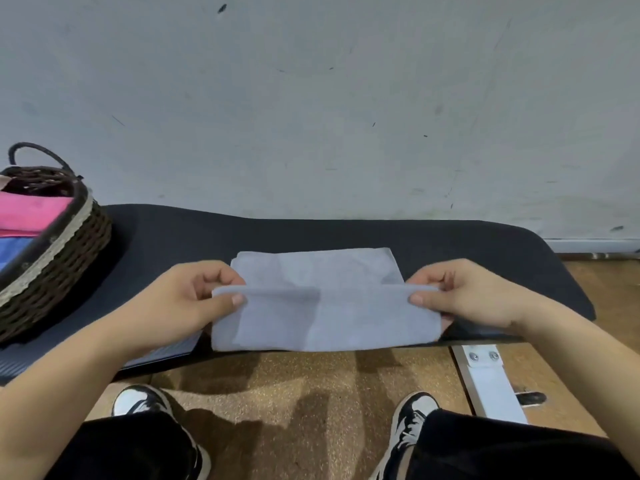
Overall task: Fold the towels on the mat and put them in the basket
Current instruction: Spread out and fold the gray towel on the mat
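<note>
From your head camera, the pale grey-lavender cloth towel [322, 317] lies at the middle of the flat black foam mat [346, 233], towards its near edge. The towel's far part rests flat on the mat. Its near layer is raised along a straight crease and reaches down to the mat's front edge.

Your left hand [194, 299] pinches the left end of that crease, thumb on top and curled fingers behind it. Your right hand [464, 292] pinches the right end the same way, so both hands grip the same towel.

At the mat's left end stands the dark brown woven wicker basket [69, 251] with a pale band under its rim. It already holds a folded pink towel [31, 209] and a blue one [14, 251] (only partly in view).

Behind the mat rises a scuffed white wall [311, 98]. In front of the mat is a speckled cork-brown floor [277, 375], where your black-and-white trainers [142, 400] stand. A white metal bracket [491, 382] juts out below the mat's right part.
</note>
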Demonstrator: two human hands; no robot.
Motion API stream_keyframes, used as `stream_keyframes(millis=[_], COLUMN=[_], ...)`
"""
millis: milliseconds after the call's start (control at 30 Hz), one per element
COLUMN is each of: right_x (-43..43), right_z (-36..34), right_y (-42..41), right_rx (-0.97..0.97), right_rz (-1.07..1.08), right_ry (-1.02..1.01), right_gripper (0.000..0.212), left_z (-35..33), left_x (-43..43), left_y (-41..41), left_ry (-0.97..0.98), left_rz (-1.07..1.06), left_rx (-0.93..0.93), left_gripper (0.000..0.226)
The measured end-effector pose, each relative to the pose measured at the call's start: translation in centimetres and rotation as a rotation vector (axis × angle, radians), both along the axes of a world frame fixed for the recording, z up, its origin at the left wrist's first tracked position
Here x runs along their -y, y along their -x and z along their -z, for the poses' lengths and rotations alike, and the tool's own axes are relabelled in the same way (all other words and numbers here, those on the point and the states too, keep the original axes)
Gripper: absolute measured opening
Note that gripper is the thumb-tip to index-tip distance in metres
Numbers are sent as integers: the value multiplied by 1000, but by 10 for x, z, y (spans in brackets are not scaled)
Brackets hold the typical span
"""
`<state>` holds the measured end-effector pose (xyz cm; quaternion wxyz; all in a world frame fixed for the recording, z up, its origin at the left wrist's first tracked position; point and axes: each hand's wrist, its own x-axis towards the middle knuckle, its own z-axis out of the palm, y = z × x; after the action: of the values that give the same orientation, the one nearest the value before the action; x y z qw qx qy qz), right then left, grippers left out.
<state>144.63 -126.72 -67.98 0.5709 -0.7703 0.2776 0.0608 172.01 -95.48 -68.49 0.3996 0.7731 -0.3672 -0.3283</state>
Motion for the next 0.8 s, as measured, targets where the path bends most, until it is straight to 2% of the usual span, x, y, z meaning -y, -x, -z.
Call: stream_keyframes(millis=[133,233,333,600,700,800], right_x=[9,15,23,37,36,32], right_z=[20,32,42,60,64,64], right_y=[-31,-57,-79,-101,-103,-100], right_rx=[153,129,79,-86,-152,-114], right_rz=[321,396,399,293,243,182], right_ry=[82,165,305,561,683,891], right_gripper=[8,8,10,13,15,26], left_z=[2,11,21,43,44,40], left_x=[21,38,52,70,72,74], left_y=[-14,-26,-40,-53,-55,-53], left_ry=[-10,-112,-179,-351,-332,-357], left_rz=[-139,-159,-185,-169,-93,-55], left_rx=[61,192,302,449,557,527], left_gripper=[9,12,11,7,38,56])
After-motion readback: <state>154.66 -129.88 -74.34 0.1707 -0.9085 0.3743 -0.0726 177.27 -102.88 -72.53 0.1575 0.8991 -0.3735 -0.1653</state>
